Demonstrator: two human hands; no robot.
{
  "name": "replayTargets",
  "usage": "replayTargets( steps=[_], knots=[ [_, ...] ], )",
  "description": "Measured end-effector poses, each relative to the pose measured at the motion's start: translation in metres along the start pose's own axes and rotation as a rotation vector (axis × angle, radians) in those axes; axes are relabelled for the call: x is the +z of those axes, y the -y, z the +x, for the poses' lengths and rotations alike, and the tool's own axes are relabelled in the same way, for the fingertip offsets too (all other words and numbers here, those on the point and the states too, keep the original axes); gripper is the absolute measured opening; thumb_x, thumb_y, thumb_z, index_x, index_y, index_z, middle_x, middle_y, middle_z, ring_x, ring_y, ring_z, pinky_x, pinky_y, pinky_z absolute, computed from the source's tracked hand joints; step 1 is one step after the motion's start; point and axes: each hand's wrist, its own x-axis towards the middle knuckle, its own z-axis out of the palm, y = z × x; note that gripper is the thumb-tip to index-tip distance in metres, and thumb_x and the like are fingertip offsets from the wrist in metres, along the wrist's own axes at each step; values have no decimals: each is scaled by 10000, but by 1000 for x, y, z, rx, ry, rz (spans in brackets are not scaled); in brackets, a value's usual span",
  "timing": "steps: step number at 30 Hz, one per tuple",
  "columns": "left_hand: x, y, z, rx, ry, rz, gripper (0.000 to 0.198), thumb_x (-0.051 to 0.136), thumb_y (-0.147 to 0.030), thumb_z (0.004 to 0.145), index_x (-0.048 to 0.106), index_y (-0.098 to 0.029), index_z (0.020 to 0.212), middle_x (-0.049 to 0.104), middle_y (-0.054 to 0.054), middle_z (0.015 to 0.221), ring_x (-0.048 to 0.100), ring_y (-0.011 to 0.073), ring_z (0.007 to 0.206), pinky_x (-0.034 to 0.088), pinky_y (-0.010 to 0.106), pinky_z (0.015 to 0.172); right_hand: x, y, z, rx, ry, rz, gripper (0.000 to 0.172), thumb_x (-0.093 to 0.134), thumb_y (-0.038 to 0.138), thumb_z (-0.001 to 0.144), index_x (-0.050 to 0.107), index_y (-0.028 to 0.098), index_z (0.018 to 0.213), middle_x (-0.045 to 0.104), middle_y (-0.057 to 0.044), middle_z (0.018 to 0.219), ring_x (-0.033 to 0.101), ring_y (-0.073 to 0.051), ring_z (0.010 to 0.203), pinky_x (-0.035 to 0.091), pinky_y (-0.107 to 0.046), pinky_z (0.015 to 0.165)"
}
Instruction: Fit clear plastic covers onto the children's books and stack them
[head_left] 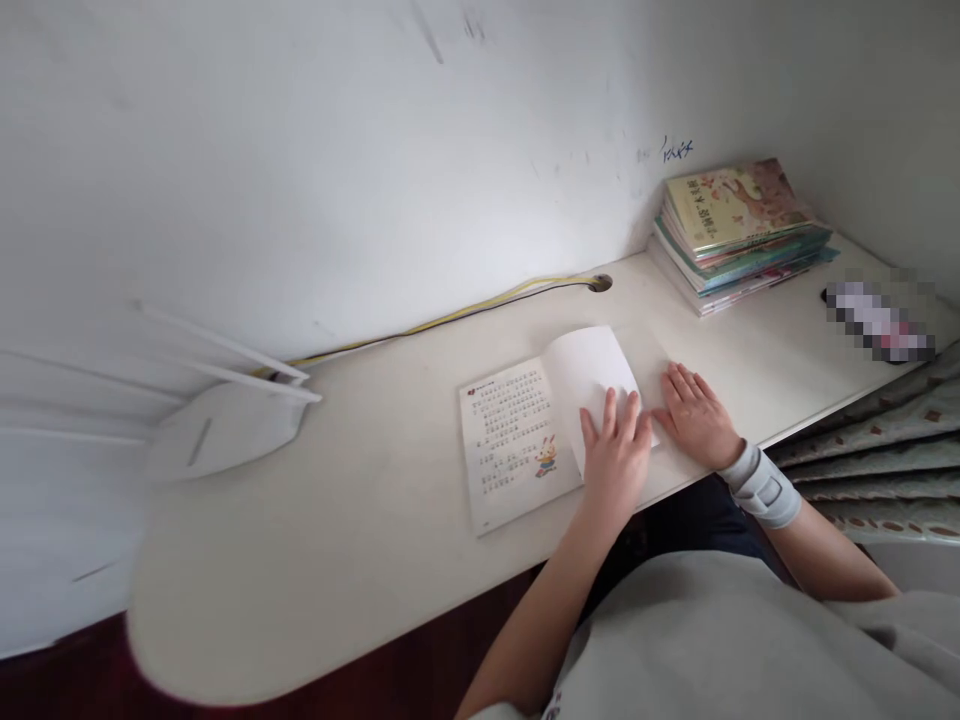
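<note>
An open booklet (510, 430) lies on the desk, its left page printed with lines of text and a small cartoon rabbit. The right-hand page is blank white and bulges slightly near the fold. Resting on that white page is my left hand (619, 450), fingers spread and palm down. My right hand (697, 415) lies flat on the desk just right of the booklet, fingers stretched out, with a grey band around the wrist. Neither hand grips anything.
Against the wall at the back right stands a stack of books (742, 235). Farther right lies a pixelated elongated object (877, 320). Yellow and black cables (480, 305) run along the wall to a desk hole (600, 283). A white angular object (232, 425) sits left; a patterned curtain (885, 460) hangs right.
</note>
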Motion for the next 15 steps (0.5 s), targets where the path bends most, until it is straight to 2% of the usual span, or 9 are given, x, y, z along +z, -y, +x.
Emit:
replayTargets(
  steps=[3,15],
  knots=[
    [1,-1,2,-23,73,13,331,424,-122,886,630,-199,1133,510,133,1357,347,380,1325,270,711,992,1,-1,0,-1,5,24,508,345,323,929,461,24,1323,429,-221,1398,381,-289,1318,310,-448,1070],
    [5,1,-1,-30,124,7,399,401,-98,886,577,-228,1220,506,106,1366,322,382,1336,258,716,996,-4,-3,1,24,23,86,460,280,238,945,495,32,1296,458,-190,1387,387,-270,1316,311,-427,1075]
  ],
)
